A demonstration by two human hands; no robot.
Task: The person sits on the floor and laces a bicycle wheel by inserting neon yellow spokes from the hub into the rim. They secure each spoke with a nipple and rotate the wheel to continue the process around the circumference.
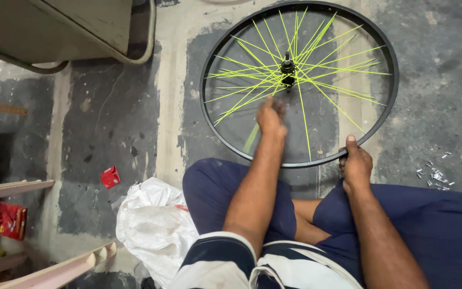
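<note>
A black bicycle wheel rim [209, 126] with neon yellow spokes lies flat on the floor in front of my crossed legs, its dark hub [287, 68] near the middle. My left hand [271, 116] reaches in over the spokes, fingers bunched and motion-blurred, apparently pinching a yellow spoke [251, 140]. My right hand [356, 163] grips the near edge of the rim, thumb on top. I sit on the floor in dark blue trousers.
A pile of small silver nipples [434, 175] lies on the concrete at right. A crumpled white plastic bag [153, 225] sits by my left knee, a small red box [110, 177] beyond it. A metal-framed seat [81, 32] stands at top left, wooden slats [54, 267] at lower left.
</note>
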